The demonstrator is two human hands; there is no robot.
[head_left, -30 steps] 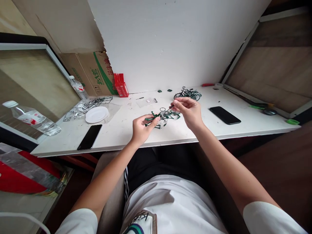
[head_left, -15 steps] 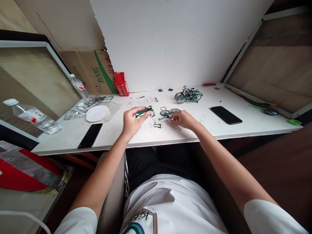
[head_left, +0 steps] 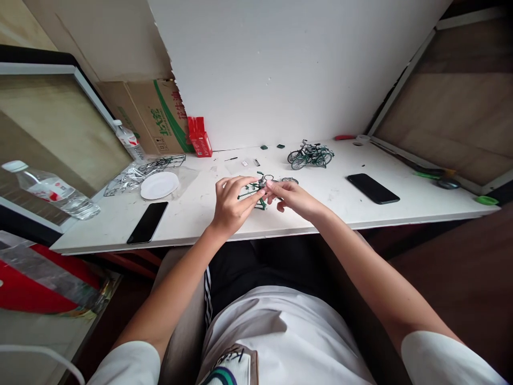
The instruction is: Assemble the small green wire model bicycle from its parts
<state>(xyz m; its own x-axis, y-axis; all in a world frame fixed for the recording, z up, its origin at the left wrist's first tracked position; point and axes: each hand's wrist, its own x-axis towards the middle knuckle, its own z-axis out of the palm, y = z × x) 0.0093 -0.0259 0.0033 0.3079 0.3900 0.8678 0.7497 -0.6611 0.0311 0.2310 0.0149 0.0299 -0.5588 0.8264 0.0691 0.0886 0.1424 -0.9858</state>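
At the table's [head_left: 192, 216] left edge, one water bottle [head_left: 60, 193] slants over, another [head_left: 130, 143] farther back by the rear left corner. Next, front left: black phone [head_left: 147, 222], just short of the front edge. White plate [head_left: 159, 185] behind it, black and green plastic scraps [head_left: 166, 162] past that, then red box [head_left: 199, 138] at the rear edge. Mid-table, toward the front edge: left hand [head_left: 231, 204], thumb and fingers pinching a green bike frame [head_left: 249, 193]. Small green part [head_left: 261, 205] under the fingertips. Thin ring [head_left: 269, 177] just behind. Right hand [head_left: 294, 199] comes up to the frame's right end, thumb and forefinger close together, other fingers curled; contact hidden, cannot tell if they pinch anything. Loose wheel [head_left: 290, 181] just behind that hand. Toy bikes [head_left: 310, 155] cluster farther back, toward the rear edge. Right: second phone [head_left: 372, 189], then green cap [head_left: 486, 200] by the front right corner.
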